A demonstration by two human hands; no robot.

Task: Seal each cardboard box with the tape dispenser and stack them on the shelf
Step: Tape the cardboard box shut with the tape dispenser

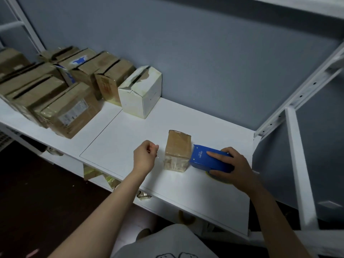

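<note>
A small cardboard box (177, 150), seemingly taped already, is seen upright on the white shelf (214, 125) between both hands. The blue tape dispenser (206, 158) is gripped by the right hand (237, 168) just beside it. The left hand (146, 155) is curled nearby; whether tape is pinched cannot be told. Other boxes (55, 94) are ranged along the wall, and this one is judged still to be stacked.
</note>
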